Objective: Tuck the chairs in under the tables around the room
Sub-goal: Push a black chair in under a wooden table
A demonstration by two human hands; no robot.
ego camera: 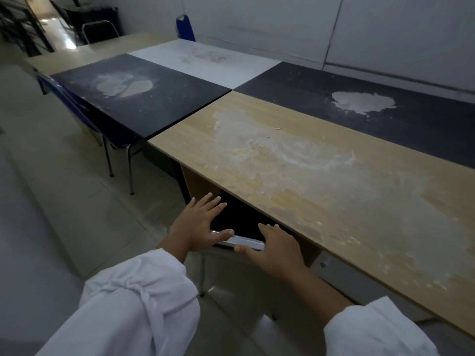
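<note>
Head-worn wide-angle view, facing forward and down, near the table

Dim, flat indoor light, cool grey cast. Brightest patch at 11 o'clock: daylight glare on floor. Faint sheen on chrome chair rail. Deep shadow under wooden table. Wide-angle bowing at frame edges. Sleeves at 6 o'clock soft, slightly blurred.

Below the near edge of the wooden table, the backrest of the black chair fills the opening right of the side panel — only a thin dark gap separates backrest and edge. The left hand and right hand sit on its top rail. Leftward, bare floor runs along the tables' near edges to the blue chair.
</note>
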